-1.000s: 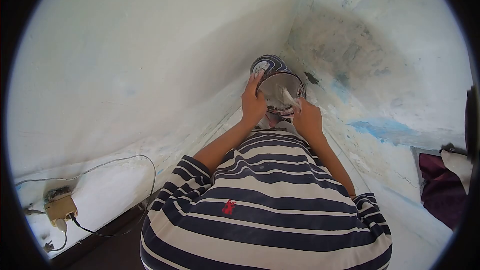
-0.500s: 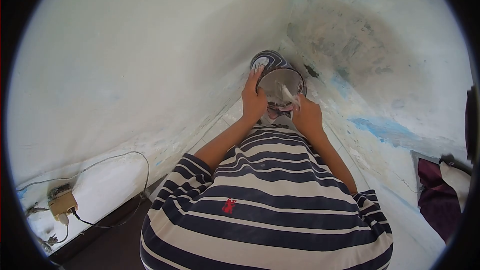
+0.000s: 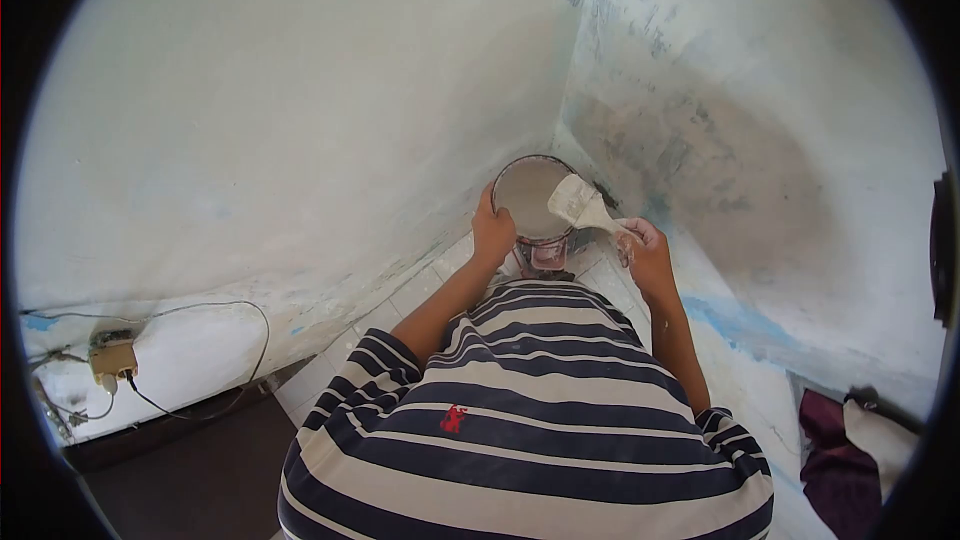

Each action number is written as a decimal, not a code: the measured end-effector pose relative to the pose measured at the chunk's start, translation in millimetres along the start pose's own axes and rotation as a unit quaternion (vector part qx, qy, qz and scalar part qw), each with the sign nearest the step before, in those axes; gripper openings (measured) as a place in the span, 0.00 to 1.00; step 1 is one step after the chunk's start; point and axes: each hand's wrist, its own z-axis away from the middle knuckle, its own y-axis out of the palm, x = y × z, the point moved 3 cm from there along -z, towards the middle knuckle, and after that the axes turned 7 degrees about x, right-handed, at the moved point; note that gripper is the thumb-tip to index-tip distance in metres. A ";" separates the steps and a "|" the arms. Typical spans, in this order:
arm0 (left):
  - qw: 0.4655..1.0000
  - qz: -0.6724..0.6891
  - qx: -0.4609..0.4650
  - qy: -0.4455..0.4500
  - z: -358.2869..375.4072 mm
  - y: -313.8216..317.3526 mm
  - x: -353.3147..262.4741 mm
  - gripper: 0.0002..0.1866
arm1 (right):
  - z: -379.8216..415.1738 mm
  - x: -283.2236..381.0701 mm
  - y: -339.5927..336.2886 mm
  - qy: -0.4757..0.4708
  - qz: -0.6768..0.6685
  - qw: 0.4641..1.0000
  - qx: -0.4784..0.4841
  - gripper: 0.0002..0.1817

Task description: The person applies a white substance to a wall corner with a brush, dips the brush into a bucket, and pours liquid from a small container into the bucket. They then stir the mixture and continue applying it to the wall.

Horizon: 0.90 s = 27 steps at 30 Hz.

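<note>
My left hand point(image 3: 493, 231) grips the left rim of a round paint bucket point(image 3: 525, 190), whose pale, whitish inside faces me. In my right hand point(image 3: 645, 252) is the handle of a paintbrush point(image 3: 583, 204), fingers closed around it. The brush's broad head, coated in white, is over the right part of the bucket's opening and points up and left. Whether its bristles touch the rim cannot be made out. Just below the bucket shows a small pinkish object point(image 3: 548, 257), partly hidden.
Two walls meet in a corner ahead; the right wall point(image 3: 720, 160) has grey and blue patches. A socket box point(image 3: 113, 364) with cables is on the left wall, above a dark brown surface point(image 3: 190, 470). Maroon cloth point(image 3: 840, 455) lies at lower right. White tiles point(image 3: 415, 292) cover the floor.
The brush has come up out of the bucket as my right hand moved right and down. The bucket, tilted before, now stands more upright, with my left hand still on its rim.
</note>
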 end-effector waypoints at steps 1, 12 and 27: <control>1.000 0.000 -0.006 0.001 -0.2 5.1 1.0 0.31 | -2.3 -1.8 -3.1 -0.003 -0.052 0.999 0.006 0.09; 0.998 -0.022 -0.008 -0.060 -8.7 61.2 51.5 0.30 | -30.8 -2.0 -36.6 -0.048 -0.238 0.967 0.081 0.10; 0.991 -0.058 -0.066 -0.096 -26.2 54.6 118.5 0.28 | -79.5 73.2 -37.0 -0.098 -0.435 0.874 0.192 0.15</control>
